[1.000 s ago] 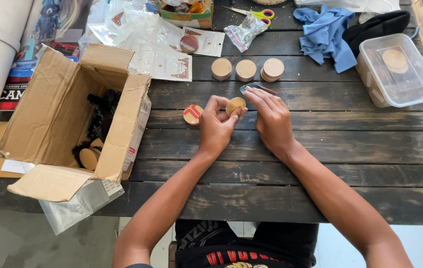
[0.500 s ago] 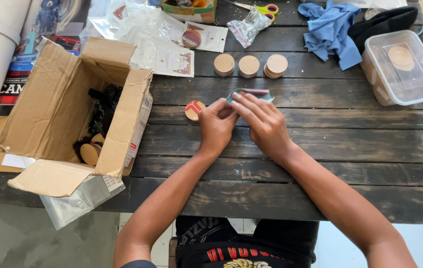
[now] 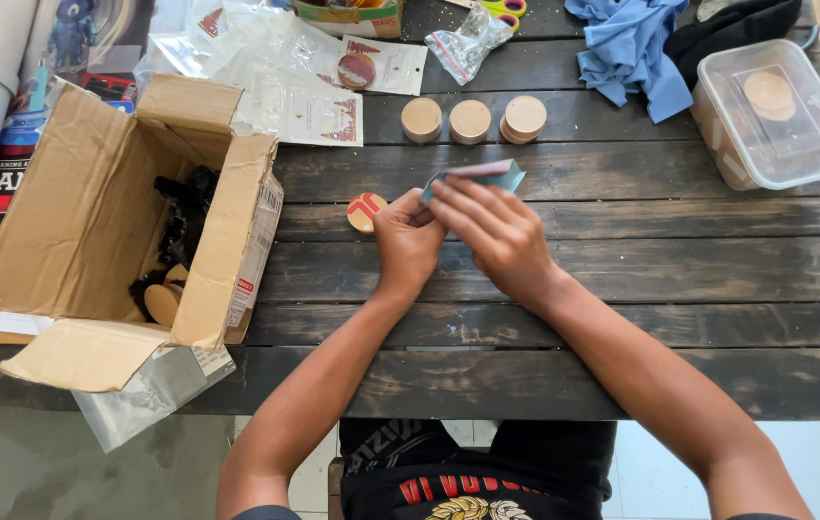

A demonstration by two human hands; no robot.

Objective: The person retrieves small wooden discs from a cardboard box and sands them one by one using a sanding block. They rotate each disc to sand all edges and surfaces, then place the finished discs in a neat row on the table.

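Note:
My left hand [image 3: 406, 243] is curled at the middle of the dark wooden table [image 3: 622, 279]. Its fingertips pinch something small that my right hand hides; earlier frames show a round wooden disc there. My right hand [image 3: 496, 231] lies over those fingertips and holds a flat teal pad with a pink face [image 3: 475, 175], tilted up from the table. A round disc with a red pattern [image 3: 364, 211] lies just left of my left hand.
Three short stacks of plain wooden discs [image 3: 470, 120] stand behind my hands. An open cardboard box [image 3: 82, 221] holding dark parts and discs overhangs the left edge. A clear lidded container [image 3: 776, 116], blue cloth [image 3: 631, 48] and plastic bags [image 3: 285, 77] lie at the back.
My right hand has picked the teal pad off the table and brought it left over my left fingertips. The wooden disc in my left hand is now covered.

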